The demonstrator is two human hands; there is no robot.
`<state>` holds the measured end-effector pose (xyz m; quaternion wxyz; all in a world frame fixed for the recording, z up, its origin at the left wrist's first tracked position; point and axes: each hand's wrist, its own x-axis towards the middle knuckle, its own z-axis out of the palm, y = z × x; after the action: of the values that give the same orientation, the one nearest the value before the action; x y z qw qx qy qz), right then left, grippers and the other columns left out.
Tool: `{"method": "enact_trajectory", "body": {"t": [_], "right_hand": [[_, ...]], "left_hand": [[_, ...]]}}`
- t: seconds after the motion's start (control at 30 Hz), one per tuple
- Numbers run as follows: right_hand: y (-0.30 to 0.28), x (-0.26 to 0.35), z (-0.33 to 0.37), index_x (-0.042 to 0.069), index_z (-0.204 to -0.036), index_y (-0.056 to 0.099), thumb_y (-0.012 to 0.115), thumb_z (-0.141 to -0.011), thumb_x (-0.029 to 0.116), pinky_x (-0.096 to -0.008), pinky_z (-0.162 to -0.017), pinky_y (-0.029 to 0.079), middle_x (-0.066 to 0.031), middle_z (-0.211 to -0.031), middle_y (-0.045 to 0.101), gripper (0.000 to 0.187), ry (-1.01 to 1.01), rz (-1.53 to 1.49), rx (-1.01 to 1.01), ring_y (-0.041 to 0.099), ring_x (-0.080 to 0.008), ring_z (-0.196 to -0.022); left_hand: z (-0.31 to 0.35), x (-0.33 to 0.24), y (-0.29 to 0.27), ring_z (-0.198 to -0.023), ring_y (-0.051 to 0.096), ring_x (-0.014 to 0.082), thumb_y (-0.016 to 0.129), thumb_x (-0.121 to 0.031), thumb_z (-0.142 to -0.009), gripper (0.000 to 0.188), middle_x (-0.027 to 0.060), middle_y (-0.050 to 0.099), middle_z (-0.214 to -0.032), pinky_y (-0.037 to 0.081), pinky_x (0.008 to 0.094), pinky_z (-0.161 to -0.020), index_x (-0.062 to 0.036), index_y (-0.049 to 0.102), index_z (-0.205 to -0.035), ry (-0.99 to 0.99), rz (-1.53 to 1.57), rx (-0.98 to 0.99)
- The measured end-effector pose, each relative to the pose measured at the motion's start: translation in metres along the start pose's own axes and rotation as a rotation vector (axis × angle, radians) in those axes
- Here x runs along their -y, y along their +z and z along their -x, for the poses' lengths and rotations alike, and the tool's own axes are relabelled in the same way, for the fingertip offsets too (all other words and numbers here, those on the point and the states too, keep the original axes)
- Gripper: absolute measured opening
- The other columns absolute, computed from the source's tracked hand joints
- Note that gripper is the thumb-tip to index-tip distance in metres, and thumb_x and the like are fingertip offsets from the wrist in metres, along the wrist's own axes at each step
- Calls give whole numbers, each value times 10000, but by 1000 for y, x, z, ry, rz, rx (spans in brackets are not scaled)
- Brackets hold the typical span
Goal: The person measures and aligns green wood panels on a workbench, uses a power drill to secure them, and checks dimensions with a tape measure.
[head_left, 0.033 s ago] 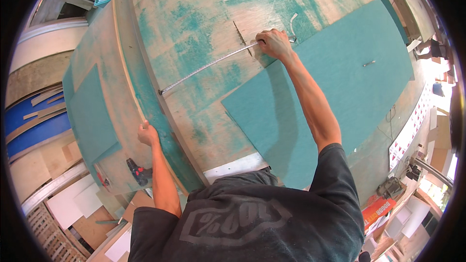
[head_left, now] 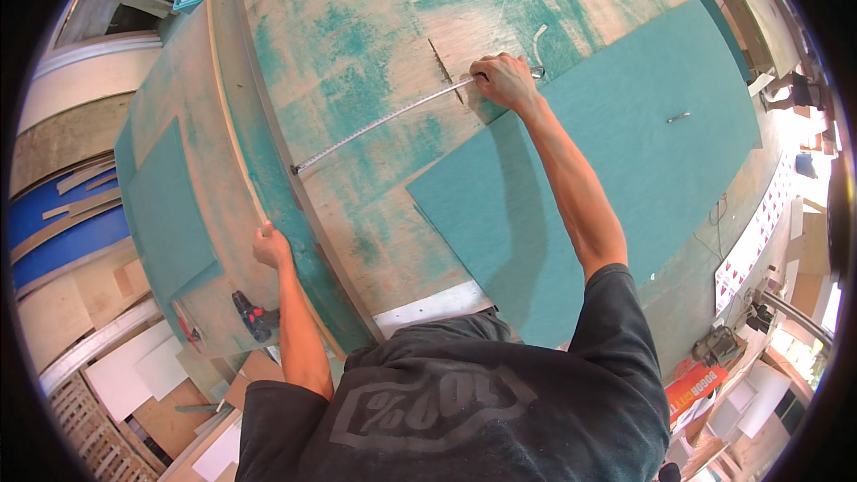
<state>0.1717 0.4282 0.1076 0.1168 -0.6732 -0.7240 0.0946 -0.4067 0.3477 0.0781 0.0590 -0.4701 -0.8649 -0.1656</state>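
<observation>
My right hand [head_left: 506,78] is closed around a tape measure, whose case is mostly hidden in the fist. The pale tape blade [head_left: 375,128] stretches left from it across a worn, teal-stained wooden board [head_left: 357,54]. The blade's hooked end meets the long straight rail [head_left: 314,219] left of that board. Farther left and nearer to me, my left hand [head_left: 272,247] closes on the edge of a thin, light wooden strip [head_left: 234,138], which runs roughly alongside the rail. A teal sheet [head_left: 616,143] lies under my right forearm.
A dark cordless drill [head_left: 256,316] lies beside my left forearm, with a small red-handled tool [head_left: 188,326] left of it. Another teal piece [head_left: 174,214] rests on the left surface. A small metal object [head_left: 678,116] sits on the large sheet. A dark slit [head_left: 445,67] crosses the board.
</observation>
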Motion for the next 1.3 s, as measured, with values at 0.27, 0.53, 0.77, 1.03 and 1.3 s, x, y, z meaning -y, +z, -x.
{"method": "enact_trajectory", "body": {"t": [0.27, 0.53, 0.77, 1.03, 1.3], "right_hand": [[-2, -6, 2, 187, -906, 705, 586, -844, 195, -498, -731, 458, 20, -892, 705, 134, 15, 4, 13, 661, -258, -944], [8, -8, 4, 191, -910, 708, 610, -837, 200, -503, -743, 466, 33, -925, 716, 122, -3, -17, -56, 660, -251, -948], [8, -6, 6, 190, -926, 713, 622, -842, 201, -493, -751, 466, 40, -959, 716, 125, -26, -43, -94, 653, -257, -962], [12, -10, 7, 199, -935, 713, 622, -845, 208, -495, -750, 463, 47, -964, 712, 129, -21, -32, -138, 648, -254, -966], [15, -9, 9, 208, -942, 714, 596, -858, 216, -493, -756, 464, 46, -973, 711, 145, -2, -42, -100, 649, -243, -980]], "left_hand": [[2, -7, 3, -827, 664, 459, 675, -349, -868, 417, 285, 686, -865, 496, 530, -765, 62, 696, -936, -1, -38, 48], [-1, 5, 5, -808, 658, 457, 690, -335, -853, 405, 279, 683, -849, 494, 522, -746, 69, 685, -883, 76, -8, 5], [-11, 21, 5, -855, 670, 430, 697, -341, -860, 420, 295, 679, -892, 494, 508, -768, 73, 692, -928, 80, 16, 25], [-14, 31, 23, -955, 658, 430, 704, -298, -856, 439, 291, 688, -1006, 495, 479, -864, 117, 684, -999, 47, 44, 29], [-3, 12, 14, -884, 633, 459, 682, -226, -864, 334, 286, 658, -921, 476, 508, -806, 100, 637, -920, 84, 7, 45]]}}
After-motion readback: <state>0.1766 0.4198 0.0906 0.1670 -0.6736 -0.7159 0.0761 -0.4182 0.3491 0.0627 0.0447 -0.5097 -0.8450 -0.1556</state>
